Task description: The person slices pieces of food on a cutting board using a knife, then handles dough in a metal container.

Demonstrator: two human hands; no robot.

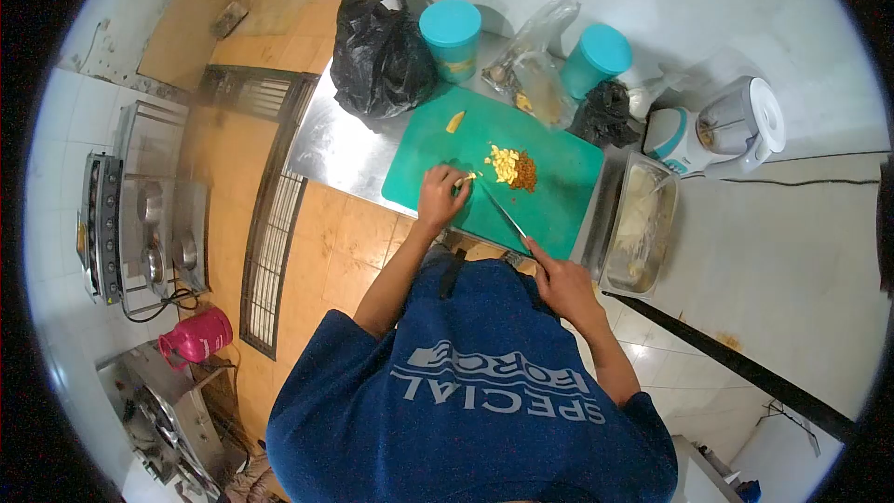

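Observation:
On the green cutting board (433,144), my left hand (442,194) has its fingers curled over a small yellow food piece (468,178), whose kind I cannot make out. My right hand (562,284) is wrapped round the handle of a knife (506,210); the blade points up and left, its tip close to that piece. Right of the tip lies a pile of chopped yellow bits (504,164), touching a heap of finer orange-brown bits (525,171). A longer yellow slice (455,122) lies apart, near the board's far edge.
Behind the board stand a black plastic bag (380,61), two turquoise-lidded containers (451,42) (596,58), a clear bag (543,84) and a smaller black bag (605,115). To the right are a metal tray (610,265) with pale residue and a blender (736,126).

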